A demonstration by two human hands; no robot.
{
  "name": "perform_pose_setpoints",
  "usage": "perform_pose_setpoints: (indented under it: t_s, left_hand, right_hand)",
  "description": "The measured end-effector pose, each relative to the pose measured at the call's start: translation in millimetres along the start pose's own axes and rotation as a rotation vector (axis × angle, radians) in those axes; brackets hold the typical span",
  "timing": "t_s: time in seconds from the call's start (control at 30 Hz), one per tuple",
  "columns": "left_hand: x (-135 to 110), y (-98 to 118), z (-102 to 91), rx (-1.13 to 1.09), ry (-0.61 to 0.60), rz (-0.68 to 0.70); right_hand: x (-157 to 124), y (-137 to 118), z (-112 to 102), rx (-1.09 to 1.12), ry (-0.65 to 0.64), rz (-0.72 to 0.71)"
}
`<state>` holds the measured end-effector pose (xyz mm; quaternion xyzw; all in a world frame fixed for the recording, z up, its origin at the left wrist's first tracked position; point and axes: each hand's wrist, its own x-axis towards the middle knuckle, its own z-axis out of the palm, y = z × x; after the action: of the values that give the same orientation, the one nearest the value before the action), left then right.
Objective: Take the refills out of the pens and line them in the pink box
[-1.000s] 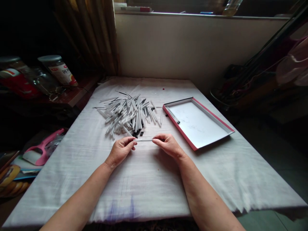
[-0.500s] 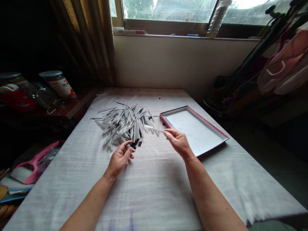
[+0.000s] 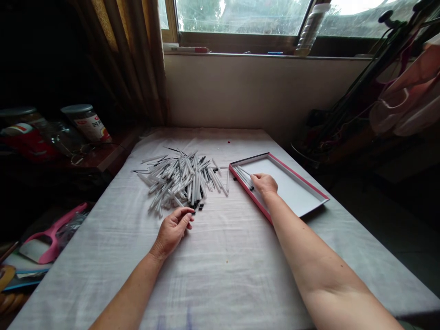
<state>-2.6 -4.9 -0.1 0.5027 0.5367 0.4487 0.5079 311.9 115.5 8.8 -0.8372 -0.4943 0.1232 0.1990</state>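
Observation:
A heap of translucent white pen barrels (image 3: 180,176) is spread over the cloth, with thin dark refills and small black pen caps (image 3: 195,205) among it. At the near edge of the heap, by the caps, my left hand (image 3: 174,230) has thumb and forefinger pinched together; what they hold, if anything, is too small to make out. My right hand (image 3: 265,184) is over a shallow red-edged white tray (image 3: 292,178), closed on one end of a white pen (image 3: 244,171). Several white pens with black ends lie along the tray's left wall, partly behind that hand.
A pale cloth covers the table (image 3: 213,275). Jars (image 3: 88,123) stand on a dark side surface at the left, above a pink-handled object (image 3: 55,233). A plastic bottle (image 3: 311,31) leans at the window. Dark poles and hanging cloth are at the right.
My right hand has moved right with the pen, from beside the heap to inside the tray. My left hand stays by the black caps, its finger and thumb now closer together.

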Motion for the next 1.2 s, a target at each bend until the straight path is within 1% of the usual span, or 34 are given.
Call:
perform_pose_setpoints:
  t_s: [0.27,0.47,0.6,0.7,0.77,0.8,0.83,0.87,0.9,1.0,1.1,1.2]
  left_hand:
    - [-0.6,-0.1,0.8,0.040,-0.022,0.011]
    - [-0.7,0.9,0.3,0.038,-0.023,0.014]
    - [-0.9,0.7,0.4,0.037,-0.028,0.015]
    - [-1.0,0.6,0.5,0.047,-0.031,0.023]
    - [-1.1,0.7,0.4,0.051,-0.033,0.024]
    - [-1.1,0.7,0.3,0.050,-0.033,0.023]
    - [-1.1,0.8,0.3,0.048,-0.032,0.021]
    - [-1.2,0.9,0.2,0.046,-0.032,0.019]
    - [-1.2,0.9,0.2,0.043,-0.034,0.018]
    - [-1.2,0.8,0.4,0.034,-0.037,0.017]
    - [-0.9,0.1,0.4,0.030,-0.042,0.021]
    - [-0.5,-0.7,-0.2,0.033,-0.048,0.027]
  right_hand:
    - [-2.6,-5.9,4.1,-0.167,-0.049,-0.223]
    - [-2.3,-4.3,2.8,-0.193,-0.056,-0.262]
    - [-1.2,-7.1,-2.0,-0.185,-0.037,-0.270]
    - [-8.3,-18.2,-7.7,-0.171,0.020,-0.286]
    - [-18.7,-30.6,-10.1,-0.152,0.086,-0.362]
    - [-25.1,-37.9,-10.4,-0.144,0.115,-0.428]
    - [-31.9,-45.4,-9.9,-0.149,0.116,-0.495]
    - [-38.6,-52.8,-8.4,-0.171,0.086,-0.535]
    - [-44.7,-59.7,-6.2,-0.210,0.033,-0.546]
    - [-56.2,-75.0,3.7,-0.307,-0.106,-0.467]
    - [-56.4,-82.0,12.9,-0.326,-0.155,-0.379]
    - [-52.7,-84.5,14.8,-0.322,-0.176,-0.296]
